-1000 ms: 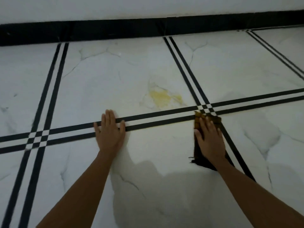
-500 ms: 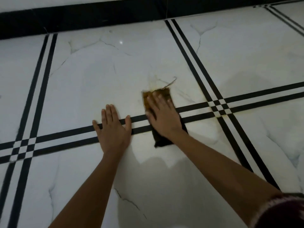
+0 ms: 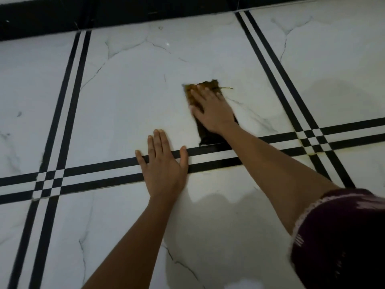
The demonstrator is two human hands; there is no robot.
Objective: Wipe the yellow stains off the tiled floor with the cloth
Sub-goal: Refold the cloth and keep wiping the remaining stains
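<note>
My right hand [image 3: 212, 110] lies flat on a dark cloth [image 3: 206, 137], pressing it onto the white marble tile [image 3: 129, 101]. The cloth's far edge [image 3: 205, 85] is soaked yellow, and a thin yellow streak [image 3: 227, 88] trails off to its right. The stain itself is hidden under the cloth. Faint yellow marks [image 3: 310, 152] sit in the grout by the striped crossing on the right. My left hand [image 3: 163, 165] rests flat on the floor with its fingers spread, across the black double stripe [image 3: 104, 172], holding nothing.
A black skirting band [image 3: 125, 13] runs along the wall at the far edge. Black double stripes cross at the left [image 3: 46, 183] and right [image 3: 312, 139]. A dark maroon sleeve [image 3: 341, 236] fills the lower right corner.
My right hand has slid the cloth from the right-hand stripe crossing leftward onto the yellow stain, then pushed it farther from me over it. The left hand stayed planted.
</note>
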